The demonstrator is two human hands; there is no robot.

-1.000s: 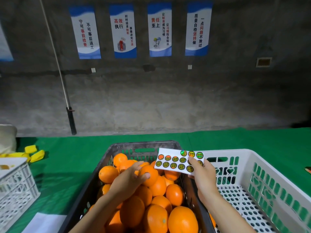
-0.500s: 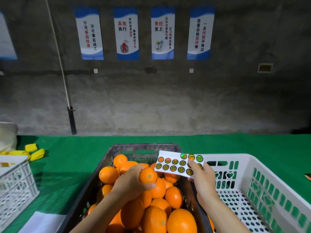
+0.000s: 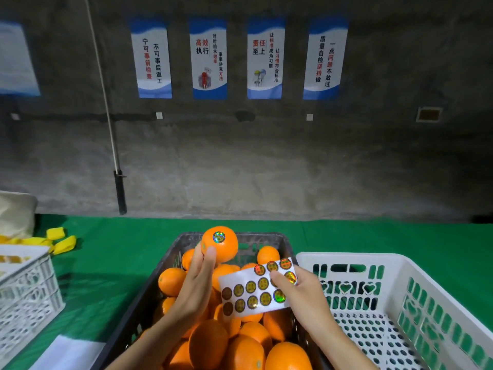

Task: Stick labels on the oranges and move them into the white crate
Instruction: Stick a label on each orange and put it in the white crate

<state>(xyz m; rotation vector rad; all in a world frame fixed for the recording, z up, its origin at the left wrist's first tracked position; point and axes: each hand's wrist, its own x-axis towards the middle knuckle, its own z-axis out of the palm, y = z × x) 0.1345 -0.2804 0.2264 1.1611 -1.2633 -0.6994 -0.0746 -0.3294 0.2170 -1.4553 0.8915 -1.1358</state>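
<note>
My left hand (image 3: 196, 283) holds one orange (image 3: 222, 245) up above the dark crate (image 3: 170, 257); a shiny round label sits on the top of this orange. The dark crate is heaped with several more oranges (image 3: 172, 281). My right hand (image 3: 301, 295) pinches a white sheet of round labels (image 3: 254, 288) over the dark crate's right side. The white crate (image 3: 346, 260) stands just to the right, its perforated floor showing no fruit in the part I can see.
Green cloth (image 3: 114, 252) covers the table. Another white crate (image 3: 26, 287) stands at the left edge, with yellow pieces (image 3: 60, 240) behind it. White paper (image 3: 69, 355) lies at the front left. A grey wall with posters rises behind the table.
My left hand has lifted an orange out of the pile and turned it so its label faces up. My right hand has lowered the label sheet slightly.
</note>
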